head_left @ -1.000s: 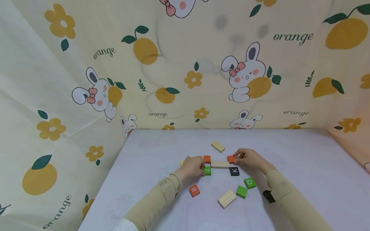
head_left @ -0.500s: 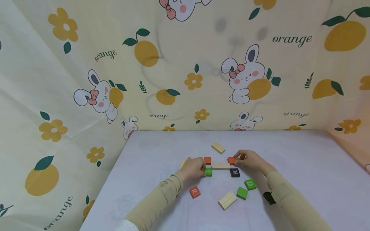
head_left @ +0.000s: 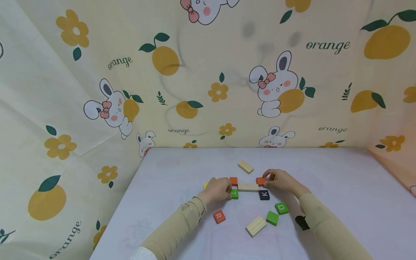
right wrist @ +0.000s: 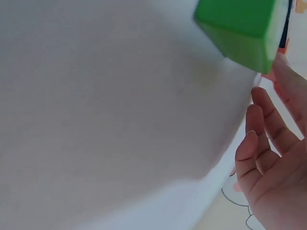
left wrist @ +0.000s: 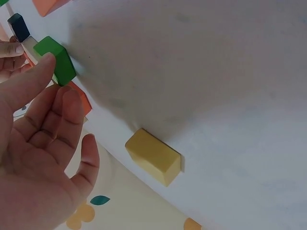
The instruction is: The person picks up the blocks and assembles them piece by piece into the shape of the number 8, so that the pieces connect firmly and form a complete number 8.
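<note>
My left hand (head_left: 217,189) pinches the green T block (head_left: 234,194) at its left side; in the left wrist view its thumb lies against this green block (left wrist: 57,60). Just behind it sits an orange-red block (head_left: 233,181). A pale wooden plank (head_left: 248,187) runs rightward from these blocks toward the black K block (head_left: 264,195). At the plank's far right end, my right hand (head_left: 282,180) holds a second orange-red block (head_left: 260,181) between thumb and fingertips. The right wrist view shows that hand's fingers (right wrist: 254,143) loosely bent, with most of the held block hidden.
A yellow block (left wrist: 153,155) lies beside the left hand. Nearer me are an orange-red R block (head_left: 219,216), wooden planks (head_left: 256,226), a plain green block (head_left: 272,218) and a green D block (head_left: 281,208). Another wooden piece (head_left: 245,167) lies farther back. Patterned cloth (head_left: 195,72) rises behind the table.
The head view has tilted slightly, so everything sits a little lower in it. Both hands and the blocks otherwise keep their places.
</note>
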`<action>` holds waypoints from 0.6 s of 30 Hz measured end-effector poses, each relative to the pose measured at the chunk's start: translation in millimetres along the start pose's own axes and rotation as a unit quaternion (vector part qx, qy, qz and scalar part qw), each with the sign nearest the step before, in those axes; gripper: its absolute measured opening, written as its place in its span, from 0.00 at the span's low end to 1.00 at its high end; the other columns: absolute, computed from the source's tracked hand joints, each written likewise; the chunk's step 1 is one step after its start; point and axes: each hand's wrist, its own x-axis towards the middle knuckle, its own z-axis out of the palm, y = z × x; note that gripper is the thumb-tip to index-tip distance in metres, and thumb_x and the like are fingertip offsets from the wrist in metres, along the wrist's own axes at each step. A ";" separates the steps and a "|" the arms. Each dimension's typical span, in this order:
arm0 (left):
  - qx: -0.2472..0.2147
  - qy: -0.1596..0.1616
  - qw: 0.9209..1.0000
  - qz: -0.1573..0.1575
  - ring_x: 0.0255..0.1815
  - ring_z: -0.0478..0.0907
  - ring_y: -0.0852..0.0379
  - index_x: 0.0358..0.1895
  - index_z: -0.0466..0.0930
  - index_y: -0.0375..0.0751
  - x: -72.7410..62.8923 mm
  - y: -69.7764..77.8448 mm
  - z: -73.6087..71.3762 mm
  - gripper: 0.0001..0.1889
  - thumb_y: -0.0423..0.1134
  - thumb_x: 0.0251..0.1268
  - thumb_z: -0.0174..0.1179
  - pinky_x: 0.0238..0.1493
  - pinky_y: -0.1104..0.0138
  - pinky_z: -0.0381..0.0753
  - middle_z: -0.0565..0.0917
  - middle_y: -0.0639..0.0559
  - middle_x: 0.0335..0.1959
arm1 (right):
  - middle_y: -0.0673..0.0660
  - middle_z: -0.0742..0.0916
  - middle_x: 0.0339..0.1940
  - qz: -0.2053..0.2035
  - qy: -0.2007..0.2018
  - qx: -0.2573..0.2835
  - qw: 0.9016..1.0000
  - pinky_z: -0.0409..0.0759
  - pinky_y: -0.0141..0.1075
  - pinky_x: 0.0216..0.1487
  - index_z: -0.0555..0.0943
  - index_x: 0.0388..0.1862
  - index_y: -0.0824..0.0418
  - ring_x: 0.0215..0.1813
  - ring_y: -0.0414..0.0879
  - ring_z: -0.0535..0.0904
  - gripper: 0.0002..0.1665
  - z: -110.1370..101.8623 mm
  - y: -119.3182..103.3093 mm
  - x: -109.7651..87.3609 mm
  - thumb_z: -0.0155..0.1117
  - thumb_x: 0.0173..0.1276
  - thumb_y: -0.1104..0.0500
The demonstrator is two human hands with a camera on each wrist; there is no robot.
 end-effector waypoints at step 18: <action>-0.005 -0.010 1.000 -0.007 0.27 0.68 0.65 0.31 0.79 0.46 3.2 -1.1 -1.2 0.09 0.43 0.50 0.69 0.38 0.65 0.65 0.74 0.62 0.23 | 0.58 0.81 0.40 0.024 -0.025 -0.004 0.999 0.75 0.43 0.43 0.75 0.54 0.62 0.40 0.48 0.73 0.22 1.7 -0.9 0.0 0.62 0.63 0.55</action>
